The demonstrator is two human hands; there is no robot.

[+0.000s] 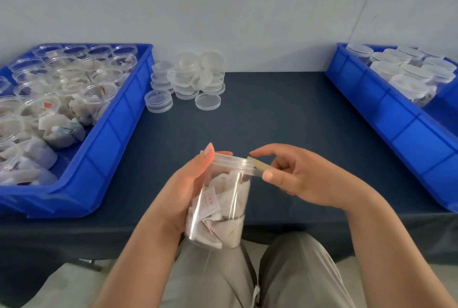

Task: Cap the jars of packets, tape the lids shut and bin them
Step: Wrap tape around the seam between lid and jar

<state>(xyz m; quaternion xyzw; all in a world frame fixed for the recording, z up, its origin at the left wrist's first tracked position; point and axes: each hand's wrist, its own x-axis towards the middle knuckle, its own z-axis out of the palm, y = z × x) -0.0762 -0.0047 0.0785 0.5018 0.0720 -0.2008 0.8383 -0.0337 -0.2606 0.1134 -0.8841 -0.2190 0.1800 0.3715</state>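
Nearest the camera, over the person's lap in grey trousers (pixel 297 270) and at the near edge of the tabletop (pixel 272 114), the jar (pixel 223 208) is held upright off the surface, packed with white packets. The lid (pixel 234 162) is seated on it. The left hand (pixel 188 184) wraps the jar's left side, grip clamped round the body with the thumb up against the lid rim. The right hand (pixel 304 179) is just beside the lid on its right, thumb and forefinger pinched together on a short strip of tape (pixel 257 167) whose other end touches the lid edge. Judged step: taping, binning not yet done. Risks from here: the strip may fold on itself or stick to the fingertips if tension drops. It could also land only on the lid and miss the jar wall, leaving the seal weak. Pressing sideways with one-sided support could tilt the jar in the left grip, or shift the lid if it is not fully home, which cannot be confirmed here. Farther back, a heap of loose lids (pixel 190 79) lies on the tabletop. To the left, a blue bin (pixel 116 139) holds open jars (pixel 62 79) of packets. To the right, a second blue bin (pixel 396 119) holds capped jars (pixel 409 70), well apart from the hands.
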